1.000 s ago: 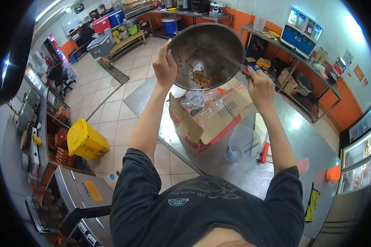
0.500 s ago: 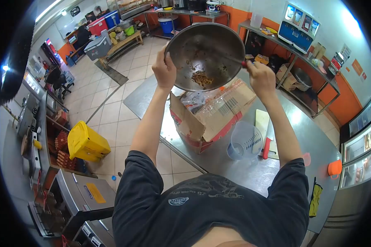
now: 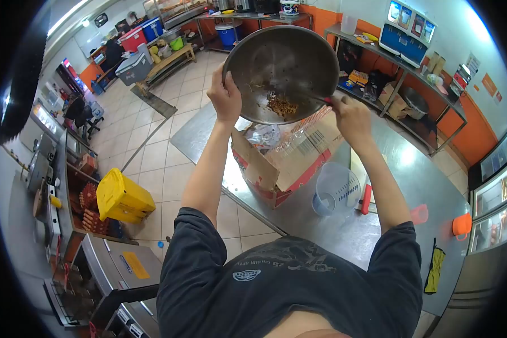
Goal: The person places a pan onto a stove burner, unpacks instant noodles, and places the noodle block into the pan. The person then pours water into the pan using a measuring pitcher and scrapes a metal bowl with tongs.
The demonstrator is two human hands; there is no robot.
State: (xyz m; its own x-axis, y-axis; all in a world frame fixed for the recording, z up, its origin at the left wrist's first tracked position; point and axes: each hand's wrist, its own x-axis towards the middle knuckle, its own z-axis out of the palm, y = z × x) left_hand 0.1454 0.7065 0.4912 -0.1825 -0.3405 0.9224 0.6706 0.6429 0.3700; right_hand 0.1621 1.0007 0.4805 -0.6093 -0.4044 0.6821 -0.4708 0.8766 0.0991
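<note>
A large metal mixing bowl (image 3: 281,62) is tilted towards me above the table, with brown food scraps (image 3: 281,105) lying low on its inner wall. My left hand (image 3: 225,98) grips its left rim, thumb on the inside. At the right rim my right hand (image 3: 352,118) is closed round a red-handled utensil (image 3: 327,100), whose end reaches into the bowl; its kind is hard to make out. Below the bowl stands an opened cardboard box (image 3: 298,155) with clear plastic (image 3: 263,137) inside.
The steel table (image 3: 397,186) holds a clear measuring jug (image 3: 337,188), a red-handled knife (image 3: 367,199) on a cutting board (image 3: 357,164), a pink cup (image 3: 419,214) and an orange cup (image 3: 462,225). A yellow bin (image 3: 124,197) stands on the floor at left.
The bowl has shifted slightly up and right. My right hand has moved a little left and down with the utensil, and the scraps lie more gathered.
</note>
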